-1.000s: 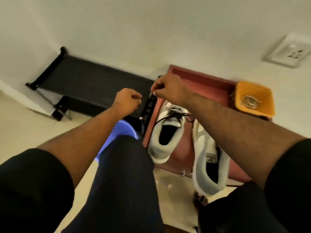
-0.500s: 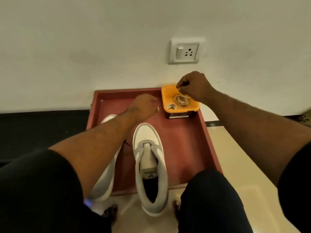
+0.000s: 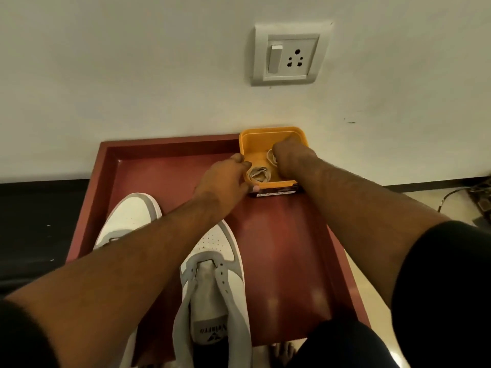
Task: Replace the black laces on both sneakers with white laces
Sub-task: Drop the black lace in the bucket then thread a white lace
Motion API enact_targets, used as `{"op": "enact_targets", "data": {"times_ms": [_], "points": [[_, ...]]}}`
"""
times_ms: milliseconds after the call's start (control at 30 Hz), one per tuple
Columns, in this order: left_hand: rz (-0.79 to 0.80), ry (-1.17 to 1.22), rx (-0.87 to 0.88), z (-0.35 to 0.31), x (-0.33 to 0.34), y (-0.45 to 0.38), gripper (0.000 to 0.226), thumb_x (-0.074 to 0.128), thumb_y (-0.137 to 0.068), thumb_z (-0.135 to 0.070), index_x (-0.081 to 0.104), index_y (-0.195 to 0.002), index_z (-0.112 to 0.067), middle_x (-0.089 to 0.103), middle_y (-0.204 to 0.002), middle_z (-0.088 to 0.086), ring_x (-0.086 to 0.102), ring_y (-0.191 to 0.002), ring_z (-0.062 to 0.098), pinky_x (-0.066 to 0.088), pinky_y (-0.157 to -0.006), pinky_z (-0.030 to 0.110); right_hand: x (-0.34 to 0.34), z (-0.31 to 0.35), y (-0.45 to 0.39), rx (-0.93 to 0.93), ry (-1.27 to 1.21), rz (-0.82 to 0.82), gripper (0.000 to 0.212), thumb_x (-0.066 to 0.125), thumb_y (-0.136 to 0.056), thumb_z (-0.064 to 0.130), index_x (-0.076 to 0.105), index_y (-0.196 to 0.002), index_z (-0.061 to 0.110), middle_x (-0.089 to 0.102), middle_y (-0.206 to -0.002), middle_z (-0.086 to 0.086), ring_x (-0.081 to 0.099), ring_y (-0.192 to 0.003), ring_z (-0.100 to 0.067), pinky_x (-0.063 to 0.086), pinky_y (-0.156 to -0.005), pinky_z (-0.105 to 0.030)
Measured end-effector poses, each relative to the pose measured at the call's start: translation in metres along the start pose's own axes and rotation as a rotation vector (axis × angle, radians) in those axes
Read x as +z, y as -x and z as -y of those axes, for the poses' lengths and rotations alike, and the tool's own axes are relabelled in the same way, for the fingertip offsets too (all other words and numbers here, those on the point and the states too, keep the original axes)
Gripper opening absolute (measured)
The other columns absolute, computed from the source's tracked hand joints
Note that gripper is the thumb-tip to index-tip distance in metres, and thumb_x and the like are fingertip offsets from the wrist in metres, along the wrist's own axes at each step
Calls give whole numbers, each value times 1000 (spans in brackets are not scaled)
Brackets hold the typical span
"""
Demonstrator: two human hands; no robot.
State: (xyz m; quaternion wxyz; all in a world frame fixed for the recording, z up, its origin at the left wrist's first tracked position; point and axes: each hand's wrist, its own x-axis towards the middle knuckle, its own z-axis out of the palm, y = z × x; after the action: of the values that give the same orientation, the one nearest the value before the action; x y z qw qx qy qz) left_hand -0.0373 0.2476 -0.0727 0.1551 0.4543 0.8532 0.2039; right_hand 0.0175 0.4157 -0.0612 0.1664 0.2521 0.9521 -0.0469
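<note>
Red tray [image 3: 170,166] against wall, left hand [image 3: 225,179] gripping yellow box [image 3: 265,136], right hand [image 3: 292,160] inside, its grip unclear.

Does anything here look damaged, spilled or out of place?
Nothing stands out. Both sneakers, the left sneaker and the right sneaker, lie toe-forward in the red tray, and the yellow box sits upright in its far corner.
</note>
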Motion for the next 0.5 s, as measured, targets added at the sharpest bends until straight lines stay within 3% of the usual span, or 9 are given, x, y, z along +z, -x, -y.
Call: {"op": "enact_targets", "data": {"times_ms": [100,200,267,300,367,400,433,500], "points": [[-19,37,-14,-1,0,2,55,70,-85,-34,55,-134,-13,47,-143,-1,52,-123,24,45,-102,41,4,5,-4,9,60,-30,31,49,-98,17,52,-128,8,53,-134,-16,54,-120,-32,46,-96,-41],[-20,124,-13,-5,-4,8,53,72,-84,-29,56,-131,-10,51,-137,1,53,-122,23,44,-103,39,-2,7,7,70,-63,-118,29,46,-99,16,54,-126,8,54,-132,-16,54,-119,-33,46,-94,-40],[-34,191,-34,-11,-13,16,54,73,-83,-26,55,-133,-11,53,-136,1,52,-124,21,41,-104,29,-12,8,26,145,-277,-238,21,50,-95,13,61,-111,8,60,-118,-16,58,-111,-35,45,-82,-36],[-69,253,-50,-16,-20,22,55,72,-84,-24,54,-134,-12,54,-136,1,51,-125,19,38,-102,25,-17,8,40,164,-379,-318,13,53,-91,12,64,-97,10,63,-100,-14,61,-101,-36,42,-72,-32],[-192,460,-95,-31,-40,46,47,69,-87,-20,57,-132,-19,60,-126,-11,55,-117,6,39,-95,17,-31,14,87,124,-600,-451,14,60,-85,15,61,-71,14,58,-70,-6,64,-80,-33,40,-61,-32],[-237,622,-121,-41,-51,66,43,68,-88,-18,58,-129,-26,60,-118,-21,57,-108,-3,41,-91,14,-36,20,118,92,-708,-485,18,63,-84,18,63,-67,13,59,-64,-4,64,-73,-30,44,-60,-37],[-255,801,-145,-50,-61,91,42,66,-89,-17,56,-128,-32,59,-114,-27,58,-104,-8,45,-88,14,-40,29,153,69,-801,-506,17,66,-85,20,69,-70,12,63,-64,-5,64,-69,-27,48,-62,-40],[-223,1073,-200,-67,-76,146,50,64,-91,-22,49,-136,-37,54,-128,-24,62,-107,2,53,-83,27,-43,52,223,20,-977,-472,9,69,-87,23,76,-80,21,70,-69,-4,67,-68,-21,55,-67,-38]]}}
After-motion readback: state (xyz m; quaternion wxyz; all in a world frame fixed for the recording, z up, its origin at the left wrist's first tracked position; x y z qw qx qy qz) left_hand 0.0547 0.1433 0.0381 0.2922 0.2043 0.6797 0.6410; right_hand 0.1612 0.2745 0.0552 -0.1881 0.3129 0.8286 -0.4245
